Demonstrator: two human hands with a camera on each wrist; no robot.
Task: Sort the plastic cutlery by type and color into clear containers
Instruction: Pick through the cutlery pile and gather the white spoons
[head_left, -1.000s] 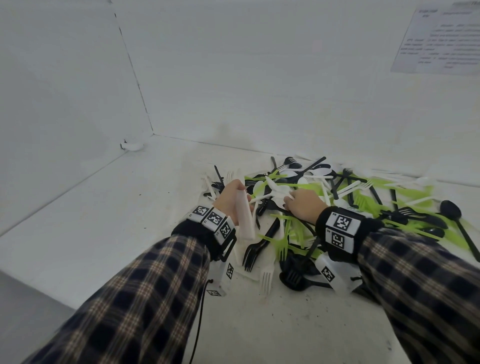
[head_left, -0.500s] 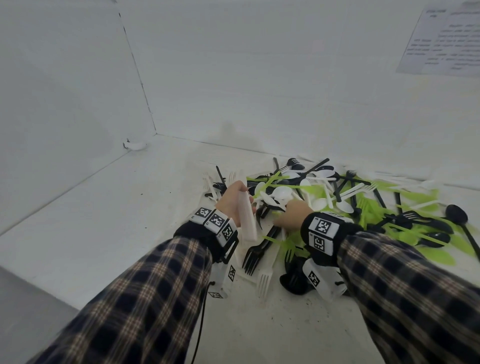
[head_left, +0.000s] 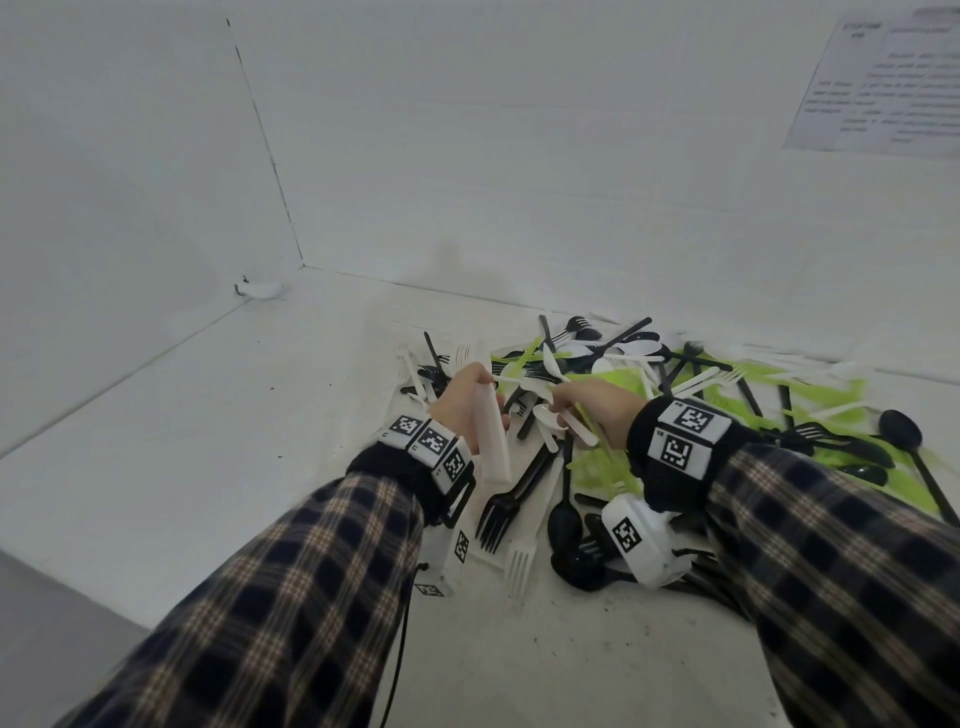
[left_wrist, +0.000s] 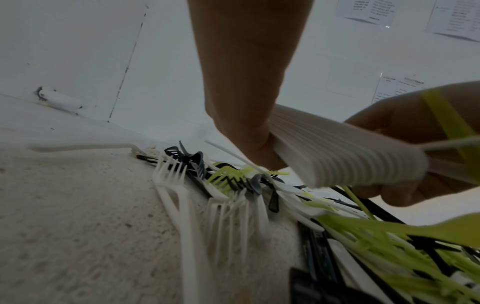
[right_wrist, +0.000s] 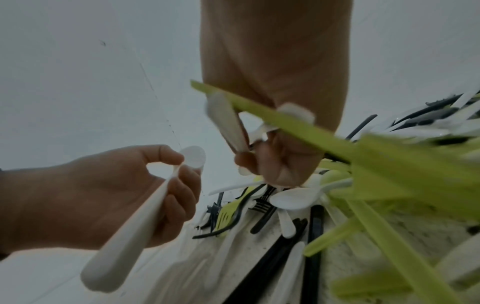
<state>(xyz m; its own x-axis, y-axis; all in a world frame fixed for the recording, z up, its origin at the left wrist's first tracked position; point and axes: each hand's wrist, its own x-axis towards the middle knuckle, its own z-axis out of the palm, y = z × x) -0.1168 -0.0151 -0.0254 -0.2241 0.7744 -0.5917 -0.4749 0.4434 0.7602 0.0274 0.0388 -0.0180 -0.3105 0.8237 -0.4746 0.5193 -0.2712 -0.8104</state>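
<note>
White plastic spoon stack (head_left: 491, 431) gripped in left hand (head_left: 462, 400), handles toward the wrist; right hand (head_left: 592, 410), just right, pinches white spoons (head_left: 548, 415) plus a green strip.

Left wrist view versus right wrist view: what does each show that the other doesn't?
Only the left wrist view shows the layered edges of the stack of white spoons in the left hand, and white forks lying on the table. Only the right wrist view shows a spoon bowl at the stack's top, and the right hand gripping white spoons. Both show the mixed white, black and green pile.
</note>
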